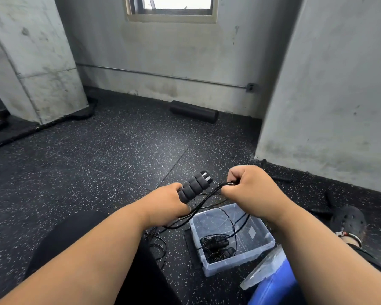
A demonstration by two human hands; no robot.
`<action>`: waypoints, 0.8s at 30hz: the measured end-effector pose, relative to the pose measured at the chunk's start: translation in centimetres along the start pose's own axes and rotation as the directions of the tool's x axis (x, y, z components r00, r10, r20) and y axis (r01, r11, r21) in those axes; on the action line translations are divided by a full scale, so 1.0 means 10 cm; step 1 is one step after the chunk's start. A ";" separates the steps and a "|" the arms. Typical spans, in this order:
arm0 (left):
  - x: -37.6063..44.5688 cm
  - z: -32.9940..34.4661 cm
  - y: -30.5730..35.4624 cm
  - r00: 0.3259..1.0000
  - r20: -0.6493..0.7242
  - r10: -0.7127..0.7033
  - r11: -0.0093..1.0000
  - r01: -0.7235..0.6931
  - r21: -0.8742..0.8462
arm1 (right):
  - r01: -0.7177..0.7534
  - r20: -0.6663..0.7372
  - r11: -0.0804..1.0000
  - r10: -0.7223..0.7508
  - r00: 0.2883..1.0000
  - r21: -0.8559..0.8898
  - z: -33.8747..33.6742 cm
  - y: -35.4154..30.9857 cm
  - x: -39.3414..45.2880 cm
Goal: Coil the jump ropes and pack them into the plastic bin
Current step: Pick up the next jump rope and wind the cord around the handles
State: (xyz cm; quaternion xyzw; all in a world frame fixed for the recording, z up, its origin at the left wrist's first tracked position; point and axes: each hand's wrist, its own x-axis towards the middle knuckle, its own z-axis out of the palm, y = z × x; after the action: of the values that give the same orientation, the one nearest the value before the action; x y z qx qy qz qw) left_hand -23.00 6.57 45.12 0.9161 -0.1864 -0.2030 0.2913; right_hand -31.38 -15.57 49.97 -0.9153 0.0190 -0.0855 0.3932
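My left hand (166, 203) grips the lower end of a black foam jump rope handle (195, 186), which points up and to the right. My right hand (249, 187) is closed on a bundle of thin black rope (205, 201) that runs between both hands and hangs in loops toward the floor. Below my hands stands a clear plastic bin (263, 246) on the floor. Inside it lies a coiled jump rope (217, 246) with black handles, near the bin's front left corner. Some hanging loops dip into the bin.
Loose rope loops (157, 245) lie on the speckled rubber floor left of the bin. The bin's clear lid (264, 268) leans on a blue object (273, 285) at the lower right. A black foam roller (194, 111) rests by the far wall. A black shoe (348, 220) is at right.
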 end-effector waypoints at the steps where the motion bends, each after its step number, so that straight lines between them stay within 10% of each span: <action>1: 0.01 0.03 0.01 0.999 -0.044 0.004 0.996 0.000 0.091 | 0.006 0.017 1.000 -0.006 1.000 0.007 -0.04 -0.01 -0.01; 8: 0.03 0.14 0.02 0.997 -0.075 0.022 0.996 -0.015 0.089 | -0.036 0.005 0.988 0.035 0.999 0.152 -0.29 0.03 0.13; 11: 0.04 0.08 -0.04 0.999 0.038 0.006 0.955 0.006 -0.298 | -0.126 -0.073 0.970 0.144 0.987 0.208 -0.31 0.26 0.25; 14: -0.03 0.04 -0.04 0.949 0.308 0.066 0.701 0.176 -0.691 | -0.220 -0.191 0.938 0.276 0.942 0.268 -0.21 0.44 0.30; 24: -0.08 0.15 0.02 0.866 0.471 0.165 0.664 0.255 -0.703 | -0.305 -0.234 0.862 0.420 0.877 0.405 -0.04 0.65 0.40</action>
State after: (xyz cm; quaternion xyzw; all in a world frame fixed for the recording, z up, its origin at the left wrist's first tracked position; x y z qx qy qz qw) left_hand -24.44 6.09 44.28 0.6351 -0.1315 -0.4969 0.5766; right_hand -27.29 -20.75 46.15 -0.7828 0.2394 -0.1558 0.5528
